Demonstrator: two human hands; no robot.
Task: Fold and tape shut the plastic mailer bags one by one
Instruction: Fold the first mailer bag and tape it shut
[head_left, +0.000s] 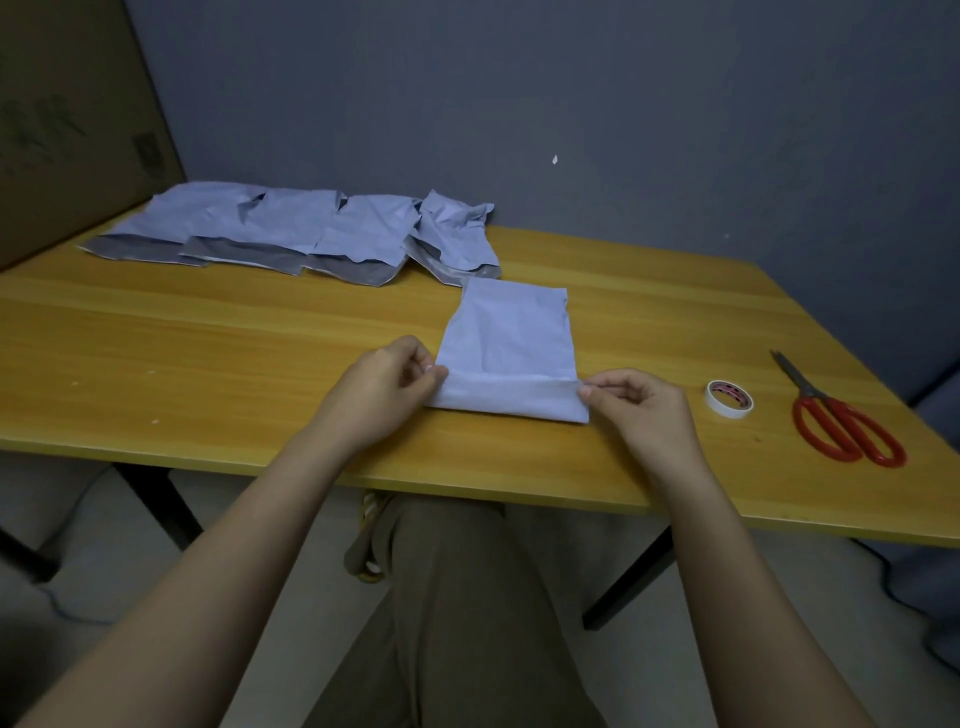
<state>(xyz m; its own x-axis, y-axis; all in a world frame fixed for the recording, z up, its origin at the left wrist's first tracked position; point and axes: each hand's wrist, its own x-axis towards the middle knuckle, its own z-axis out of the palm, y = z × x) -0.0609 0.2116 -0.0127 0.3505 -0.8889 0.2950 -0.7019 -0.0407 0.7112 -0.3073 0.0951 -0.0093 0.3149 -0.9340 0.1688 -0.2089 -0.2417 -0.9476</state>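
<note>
On the wooden table (218, 332) one white mailer bag (509, 343) lies flat, directly in front of the person, with its long axis going away from the body toward the wall. Its near end is turned up into a folded strip (506, 397), and this strip runs left to right, so its two ends point one toward each hand. The left hand (387, 387) pinches the left end of the strip between thumb and curled fingers, and the right hand (636, 408) pinches the right end in the same way; both forearms reach forward over the table edge, almost symmetric, with the wrists low near the surface. I judge that the fold is being formed or pressed now and the taping is not yet done. The tape roll (729, 398) lies on the table just beside the right hand, on its outer side, and the red scissors (836, 415) lie further to the right, so the right hand is clearly the nearer one for taking the tape, while the left hand could keep the fold down. At the far left side of the table a row of other mailer bags (291, 228) lies overlapping, well apart from the hands, in front of a cardboard box (67, 119)
</note>
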